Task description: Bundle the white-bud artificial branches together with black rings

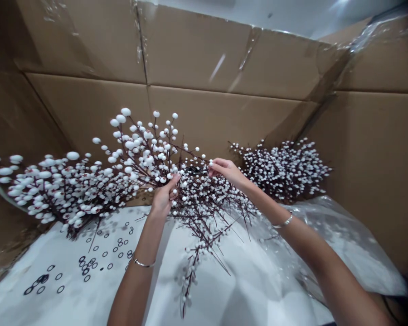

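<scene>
While the left hand (163, 197) and right hand (227, 173) pinch narrowly into a white-berried spray (193, 199), it hangs over a plastic sheet (245, 276) inside a cardboard liner (224, 117). Its twigs look easily tangled, so a hard tug could snap a stem or shed berries onto the scattered black rings (88, 265)

Bright, diffuse light leaves soft shadows on the white sheet (204, 290). Glare streaks the clear plastic film (326, 226); the berry sprays (129, 145) look sharp while wide-angle distortion bows the cardboard walls (224, 54).
</scene>
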The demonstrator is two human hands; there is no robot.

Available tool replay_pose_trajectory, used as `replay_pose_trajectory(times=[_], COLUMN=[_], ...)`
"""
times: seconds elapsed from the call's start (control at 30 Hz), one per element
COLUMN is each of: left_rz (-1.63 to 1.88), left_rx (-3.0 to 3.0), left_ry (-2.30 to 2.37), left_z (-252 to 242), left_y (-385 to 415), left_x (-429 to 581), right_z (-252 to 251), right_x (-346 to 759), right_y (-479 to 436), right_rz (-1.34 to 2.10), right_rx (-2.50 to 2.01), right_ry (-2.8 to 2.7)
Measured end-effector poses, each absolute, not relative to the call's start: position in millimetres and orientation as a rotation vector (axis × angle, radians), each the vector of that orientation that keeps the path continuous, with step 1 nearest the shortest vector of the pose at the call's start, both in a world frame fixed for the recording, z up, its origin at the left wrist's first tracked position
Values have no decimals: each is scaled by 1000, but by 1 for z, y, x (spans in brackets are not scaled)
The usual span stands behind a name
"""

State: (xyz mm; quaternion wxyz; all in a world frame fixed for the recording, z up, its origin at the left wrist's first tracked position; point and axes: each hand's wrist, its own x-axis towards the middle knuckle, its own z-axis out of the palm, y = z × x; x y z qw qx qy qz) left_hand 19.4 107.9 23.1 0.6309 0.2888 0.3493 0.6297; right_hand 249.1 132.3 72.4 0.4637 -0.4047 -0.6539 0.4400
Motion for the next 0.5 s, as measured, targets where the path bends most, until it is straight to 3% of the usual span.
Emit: replay_pose_trajectory(times=[0.27,0.5], left_rz=[1425,1388], left_rx=[686,712], left_ry=[768,847], left_z=[20,19], left_y=[110,108], left_x=[19,25], right_z=[79,111], right_x=[244,259], right_y=[126,111], right_rz=[1107,552], right_rx=[-834,-916], right_ry=[-1503,-1678])
